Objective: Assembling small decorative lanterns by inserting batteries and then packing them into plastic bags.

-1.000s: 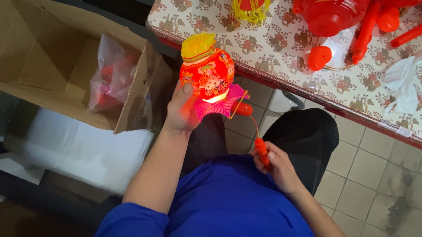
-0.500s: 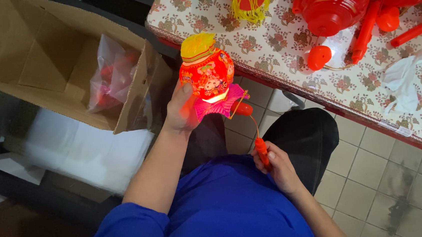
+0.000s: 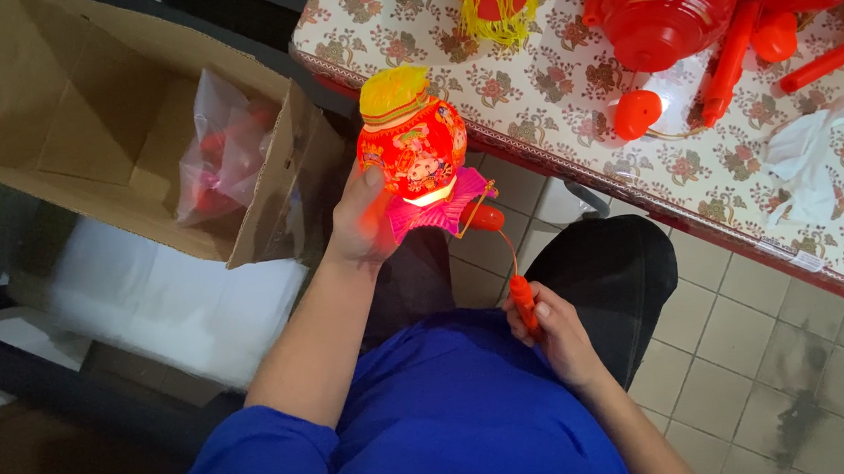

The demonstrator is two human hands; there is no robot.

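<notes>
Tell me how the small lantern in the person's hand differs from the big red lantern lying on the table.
The small lantern is held upright by the left hand; the big red lantern lies on its side on the flowered table, untouched. The small lantern has a yellow top and pink frilled base and glows underneath; the big red lantern is plain red and shows no glow. The small lantern is much smaller. Both are mostly red.

Left hand holds a glowing red lantern (yellow top); right hand grips its orange handle.
</notes>
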